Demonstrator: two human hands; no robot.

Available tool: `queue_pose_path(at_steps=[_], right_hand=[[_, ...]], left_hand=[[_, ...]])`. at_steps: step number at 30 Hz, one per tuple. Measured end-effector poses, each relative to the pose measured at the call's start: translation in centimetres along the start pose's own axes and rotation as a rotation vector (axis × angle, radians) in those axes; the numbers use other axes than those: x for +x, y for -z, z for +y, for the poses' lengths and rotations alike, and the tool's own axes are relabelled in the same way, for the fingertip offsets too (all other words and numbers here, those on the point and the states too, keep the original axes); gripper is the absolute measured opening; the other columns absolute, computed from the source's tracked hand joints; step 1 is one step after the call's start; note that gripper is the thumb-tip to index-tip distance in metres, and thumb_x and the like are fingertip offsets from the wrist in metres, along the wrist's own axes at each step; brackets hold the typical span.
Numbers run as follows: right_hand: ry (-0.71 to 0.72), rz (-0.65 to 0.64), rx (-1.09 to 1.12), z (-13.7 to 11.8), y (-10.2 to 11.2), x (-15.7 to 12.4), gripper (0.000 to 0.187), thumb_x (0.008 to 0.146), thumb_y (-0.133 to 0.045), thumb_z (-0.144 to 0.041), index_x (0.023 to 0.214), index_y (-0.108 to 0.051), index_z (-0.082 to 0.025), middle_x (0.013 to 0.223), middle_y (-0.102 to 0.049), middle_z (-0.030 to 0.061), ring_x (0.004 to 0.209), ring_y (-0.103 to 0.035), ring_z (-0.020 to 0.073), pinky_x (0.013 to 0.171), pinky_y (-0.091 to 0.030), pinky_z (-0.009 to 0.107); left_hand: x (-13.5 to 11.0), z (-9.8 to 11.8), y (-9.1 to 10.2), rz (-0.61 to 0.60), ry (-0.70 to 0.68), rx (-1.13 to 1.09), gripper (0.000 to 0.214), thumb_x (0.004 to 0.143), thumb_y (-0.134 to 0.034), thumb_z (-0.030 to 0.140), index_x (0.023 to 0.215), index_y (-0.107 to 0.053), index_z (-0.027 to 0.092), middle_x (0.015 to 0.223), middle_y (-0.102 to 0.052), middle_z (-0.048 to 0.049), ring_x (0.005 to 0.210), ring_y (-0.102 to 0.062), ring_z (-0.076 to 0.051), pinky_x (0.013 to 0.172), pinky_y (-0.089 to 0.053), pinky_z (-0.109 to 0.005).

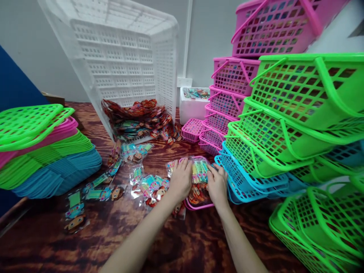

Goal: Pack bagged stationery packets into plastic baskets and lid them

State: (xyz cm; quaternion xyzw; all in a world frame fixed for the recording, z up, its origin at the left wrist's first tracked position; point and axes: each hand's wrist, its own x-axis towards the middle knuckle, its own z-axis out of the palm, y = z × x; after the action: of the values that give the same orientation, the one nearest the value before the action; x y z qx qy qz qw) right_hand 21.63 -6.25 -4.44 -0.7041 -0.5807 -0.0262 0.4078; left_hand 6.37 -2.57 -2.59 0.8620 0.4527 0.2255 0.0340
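A small pink basket (196,207) lies on the table, filled with small clear packets (200,172) that each show a green and blue strip and a red-haired cartoon head. My left hand (181,180) is closed on the left side of these packets, with its fingers over the basket's far left edge. From the right, my right hand (217,184) closes its thumb and fingers at the edge of the same packets. Just left of the basket is a loose heap of similar packets (153,187), partly hidden by my left forearm.
A tipped white crate (165,64) spills more packets at the back. Stacked pink baskets (236,76), green baskets (284,132) and blue baskets (250,185) crowd the right. Nested baskets (59,167) stand at the left. A white foam box (193,108) sits behind.
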Motion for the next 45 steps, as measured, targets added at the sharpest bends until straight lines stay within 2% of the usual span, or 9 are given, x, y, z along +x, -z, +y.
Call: queue_pose_path(at_steps=[7, 12, 15, 21, 23, 27, 31, 38, 45], right_hand=[[0.144, -0.299, -0.409, -3.3, 2.0, 0.4, 0.035, 0.095, -0.049, -0.03, 0.121, -0.062, -0.011, 0.111, -0.065, 0.0205, 0.104, -0.053, 0.0347, 0.085, -0.042, 0.046], [0.219, -0.451, -0.361, -2.5, 3.5, 1.0, 0.038, 0.098, -0.046, -0.037, 0.123, -0.062, -0.012, 0.111, -0.067, 0.0173, 0.101, -0.058, 0.0304, 0.087, -0.045, 0.04], [0.244, -0.432, -0.2, -1.9, 3.1, 0.8, 0.04, 0.101, -0.039, -0.029, 0.136, -0.054, -0.017, 0.119, -0.065, 0.0124, 0.107, -0.058, 0.0255, 0.092, -0.045, 0.037], [0.138, -0.267, -0.165, -2.4, 1.4, 0.4, 0.046, 0.094, -0.04, -0.015, 0.136, -0.057, -0.02, 0.105, -0.06, 0.0101, 0.095, -0.06, 0.0228, 0.082, -0.048, 0.034], [0.163, -0.234, -0.153, -2.8, 1.6, 0.5, 0.047, 0.09, -0.043, -0.011, 0.134, -0.059, -0.019, 0.101, -0.058, 0.0094, 0.092, -0.059, 0.0224, 0.081, -0.048, 0.034], [0.279, -0.266, -0.181, -2.9, 2.6, 1.0, 0.031, 0.092, -0.048, -0.02, 0.115, -0.07, -0.018, 0.096, -0.059, 0.0101, 0.097, -0.054, 0.0276, 0.088, -0.047, 0.043], [0.345, -0.409, 0.008, -1.4, 2.3, 1.3, 0.032, 0.098, -0.044, -0.028, 0.119, -0.066, -0.02, 0.113, -0.06, 0.0109, 0.109, -0.052, 0.027, 0.098, -0.045, 0.044], [0.127, -0.468, 0.393, 1.5, -1.2, 1.2, 0.043, 0.096, -0.043, -0.039, 0.13, -0.062, -0.021, 0.138, -0.054, 0.0109, 0.133, -0.045, 0.0248, 0.117, -0.031, 0.048], [-0.226, -0.556, 0.835, 1.9, -0.1, 2.4, 0.047, 0.089, -0.051, -0.048, 0.128, -0.064, -0.026, 0.14, -0.059, 0.0046, 0.137, -0.046, 0.0241, 0.118, -0.029, 0.048]], left_hand=[[0.5, 0.0, 0.3, 0.008, -0.01, 0.046, 0.036, 0.094, -0.042, 0.015, 0.127, -0.058, 0.011, 0.131, -0.061, -0.0167, 0.137, -0.04, -0.036, 0.116, -0.003, -0.066], [-0.6, 0.2, 0.1, 0.118, 0.041, 0.034, 0.034, 0.097, -0.038, 0.014, 0.123, -0.059, 0.014, 0.125, -0.066, -0.0134, 0.128, -0.05, -0.029, 0.119, -0.005, -0.061], [-1.1, 0.5, -0.1, 0.189, 0.053, -0.033, 0.041, 0.096, -0.038, 0.011, 0.134, -0.051, 0.012, 0.136, -0.057, -0.0162, 0.129, -0.051, -0.027, 0.119, -0.017, -0.057], [-1.5, 0.5, 1.3, 0.101, 0.032, -0.104, 0.038, 0.096, -0.039, 0.012, 0.13, -0.055, 0.013, 0.132, -0.062, -0.015, 0.122, -0.057, -0.025, 0.107, -0.044, -0.043], [-1.9, 0.6, 1.8, 0.079, 0.028, -0.105, 0.04, 0.098, -0.039, 0.018, 0.136, -0.049, 0.014, 0.136, -0.059, -0.0127, 0.128, -0.053, -0.024, 0.11, -0.042, -0.043], [-2.6, 1.3, 1.5, -0.059, -0.059, -0.009, 0.049, 0.099, -0.04, 0.031, 0.146, -0.039, 0.016, 0.155, -0.039, -0.0098, 0.146, -0.03, -0.03, 0.119, -0.023, -0.058], [-2.5, 2.1, 0.6, -0.109, -0.037, 0.11, 0.054, 0.101, -0.033, 0.038, 0.147, -0.039, 0.012, 0.156, -0.036, -0.0133, 0.143, -0.033, -0.033, 0.119, -0.016, -0.061], [-2.4, 2.1, -0.1, -0.13, -0.071, 0.19, 0.053, 0.101, -0.028, 0.031, 0.144, -0.043, 0.005, 0.154, -0.037, -0.0178, 0.142, -0.036, -0.032, 0.119, -0.021, -0.053], [-3.0, 2.5, 0.8, -0.256, 0.015, 0.069, 0.058, 0.102, -0.023, 0.035, 0.152, -0.028, 0.006, 0.16, -0.021, -0.0181, 0.149, -0.02, -0.033, 0.12, -0.002, -0.06]])
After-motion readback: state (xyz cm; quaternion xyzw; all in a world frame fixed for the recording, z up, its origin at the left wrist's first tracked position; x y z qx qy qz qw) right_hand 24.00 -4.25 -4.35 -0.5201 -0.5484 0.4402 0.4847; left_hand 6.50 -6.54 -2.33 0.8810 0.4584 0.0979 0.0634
